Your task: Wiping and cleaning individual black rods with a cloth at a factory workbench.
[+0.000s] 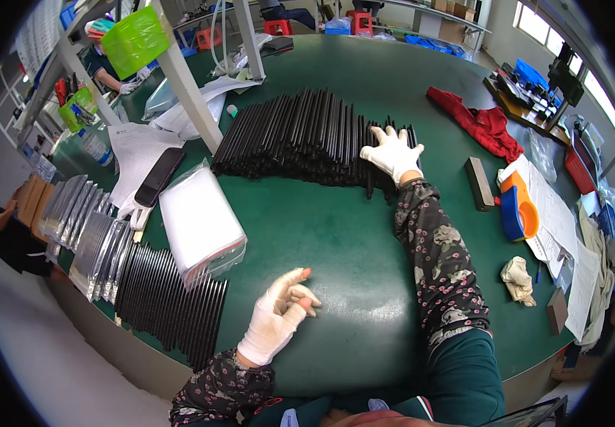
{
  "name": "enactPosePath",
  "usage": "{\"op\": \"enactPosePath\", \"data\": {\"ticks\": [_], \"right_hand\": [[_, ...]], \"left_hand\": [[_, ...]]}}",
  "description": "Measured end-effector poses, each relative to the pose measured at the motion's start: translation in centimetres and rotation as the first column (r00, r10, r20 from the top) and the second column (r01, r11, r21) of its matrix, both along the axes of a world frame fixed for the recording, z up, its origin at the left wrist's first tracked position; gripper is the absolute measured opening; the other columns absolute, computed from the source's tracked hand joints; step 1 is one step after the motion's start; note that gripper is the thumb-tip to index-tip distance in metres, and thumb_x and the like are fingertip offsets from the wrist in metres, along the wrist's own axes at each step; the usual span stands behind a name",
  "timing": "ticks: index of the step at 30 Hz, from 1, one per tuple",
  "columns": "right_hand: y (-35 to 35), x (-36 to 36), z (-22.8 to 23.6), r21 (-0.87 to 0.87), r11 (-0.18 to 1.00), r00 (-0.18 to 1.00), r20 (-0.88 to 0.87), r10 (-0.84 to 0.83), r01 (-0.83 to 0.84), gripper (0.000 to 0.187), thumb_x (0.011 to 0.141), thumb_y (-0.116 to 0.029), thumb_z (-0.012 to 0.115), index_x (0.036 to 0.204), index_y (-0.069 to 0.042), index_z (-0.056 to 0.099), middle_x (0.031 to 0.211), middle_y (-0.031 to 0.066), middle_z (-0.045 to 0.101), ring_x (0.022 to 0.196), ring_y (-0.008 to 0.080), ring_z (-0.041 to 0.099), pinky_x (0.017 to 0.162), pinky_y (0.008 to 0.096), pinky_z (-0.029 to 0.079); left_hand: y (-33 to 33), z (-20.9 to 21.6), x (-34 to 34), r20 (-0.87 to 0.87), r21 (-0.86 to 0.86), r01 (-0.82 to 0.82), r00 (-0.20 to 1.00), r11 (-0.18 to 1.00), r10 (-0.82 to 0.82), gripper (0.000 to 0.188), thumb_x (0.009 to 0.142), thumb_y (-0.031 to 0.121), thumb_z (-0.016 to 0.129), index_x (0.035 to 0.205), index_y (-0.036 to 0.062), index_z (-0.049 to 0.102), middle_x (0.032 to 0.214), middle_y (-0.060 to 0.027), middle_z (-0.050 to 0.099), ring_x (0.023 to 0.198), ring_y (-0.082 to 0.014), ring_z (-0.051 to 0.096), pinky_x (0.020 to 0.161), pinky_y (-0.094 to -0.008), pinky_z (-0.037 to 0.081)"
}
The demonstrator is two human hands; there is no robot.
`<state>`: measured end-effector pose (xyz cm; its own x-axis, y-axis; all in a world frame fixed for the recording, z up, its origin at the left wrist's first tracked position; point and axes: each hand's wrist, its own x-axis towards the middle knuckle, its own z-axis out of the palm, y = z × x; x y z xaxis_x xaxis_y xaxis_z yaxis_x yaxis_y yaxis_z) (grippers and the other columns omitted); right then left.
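Observation:
A wide pile of thin black rods point(286, 135) lies side by side across the far middle of the green table. My right hand point(393, 153), in a white glove, reaches onto the right end of this pile with fingers spread over the rods. Nearer to me, my left hand point(277, 313) hovers above the table with its fingers apart and nothing in them; bare fingertips poke out of its white glove. To its left a second row of black rods point(172, 299) lies at the table edge, beside rods in clear plastic sleeves point(101, 249).
A stack of clear plastic bags point(204, 220) and a phone point(159, 176) lie left of centre. On the right are a dark block point(479, 183), a red cloth point(478, 124), an orange and blue tape dispenser point(519, 212) and a crumpled glove point(518, 280). A white post point(190, 89) rises at the far left.

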<state>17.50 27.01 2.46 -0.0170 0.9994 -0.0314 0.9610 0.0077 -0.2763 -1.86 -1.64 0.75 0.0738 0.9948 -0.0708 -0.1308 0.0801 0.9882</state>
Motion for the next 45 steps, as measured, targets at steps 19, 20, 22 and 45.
{"op": "enactPosePath", "data": {"ticks": [19,20,22,45], "right_hand": [[-0.5,2.4,-0.5,0.067,0.997,0.996,0.074,-0.05,0.045,0.091,0.062,-0.043,0.068,0.145,-0.018,0.038,0.153,0.0117,0.028,0.145,0.0338,0.017,0.11,0.0647,0.016],[-0.8,2.6,-0.3,0.041,0.997,0.992,0.104,-0.075,0.071,0.094,0.062,-0.045,0.068,0.146,-0.019,0.035,0.154,0.0126,0.026,0.145,0.0336,0.015,0.11,0.0648,0.016],[-0.6,2.9,0.1,-0.017,0.993,0.975,0.194,-0.11,0.115,0.105,0.063,-0.059,0.069,0.151,-0.021,0.026,0.158,0.0138,0.016,0.147,0.0339,0.006,0.109,0.0674,0.013],[-0.7,2.0,0.7,-0.05,0.964,0.954,0.16,-0.252,0.263,0.094,0.068,-0.063,0.065,0.147,-0.022,0.034,0.152,0.0185,0.027,0.138,0.0418,0.027,0.105,0.0608,0.03]], "left_hand": [[-0.4,-0.3,-0.2,0.003,0.024,0.003,1.0,1.0,-0.003,0.046,0.093,0.011,0.06,0.135,0.0013,0.043,0.092,-0.0105,0.063,0.079,-0.0144,0.06,0.075,-0.0262,0.05],[-0.4,-0.2,-0.2,-0.005,0.006,0.014,1.0,1.0,-0.013,0.046,0.093,0.01,0.059,0.135,0.001,0.043,0.093,-0.0106,0.063,0.079,-0.0145,0.06,0.076,-0.0263,0.05],[-0.3,-0.2,-0.3,0.001,0.018,0.0,1.0,1.0,0.0,0.045,0.093,0.01,0.059,0.135,0.0008,0.043,0.093,-0.0106,0.063,0.08,-0.0145,0.06,0.076,-0.0263,0.05],[0.2,-0.7,0.1,-0.014,-0.013,0.027,1.0,1.0,-0.027,0.046,0.092,0.002,0.058,0.136,-0.0016,0.042,0.093,-0.0105,0.063,0.082,-0.0138,0.06,0.076,-0.0258,0.05]]}}
